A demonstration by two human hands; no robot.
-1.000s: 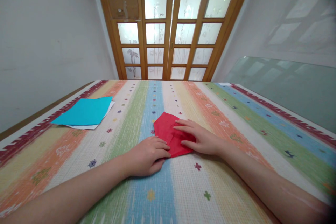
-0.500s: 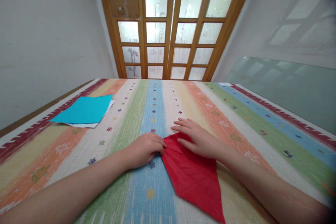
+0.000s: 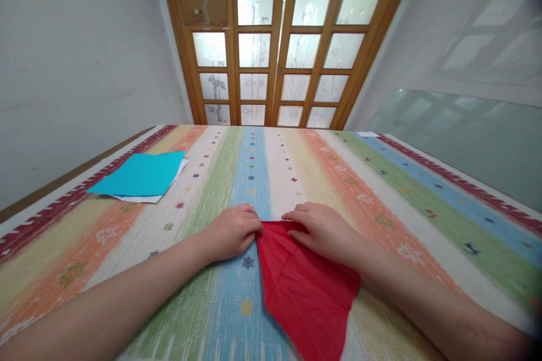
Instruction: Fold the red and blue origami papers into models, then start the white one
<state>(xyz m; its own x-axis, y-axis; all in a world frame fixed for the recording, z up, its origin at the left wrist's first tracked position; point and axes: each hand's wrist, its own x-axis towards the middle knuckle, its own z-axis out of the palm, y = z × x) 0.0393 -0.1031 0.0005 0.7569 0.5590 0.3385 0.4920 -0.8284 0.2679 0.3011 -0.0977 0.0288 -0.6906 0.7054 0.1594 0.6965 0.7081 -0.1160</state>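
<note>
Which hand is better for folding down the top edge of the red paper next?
Probably the right hand. Its fingers already lie on the top edge of the red paper, covering a small flap. The left hand only pinches the top left corner, so it suits holding the paper steady.

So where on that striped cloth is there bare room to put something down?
The whole right side of the striped cloth is bare, and so is the far middle toward the wooden doors. Crowded: the near middle, with the left hand and right hand on the red paper. Blue paper takes the left edge.
</note>
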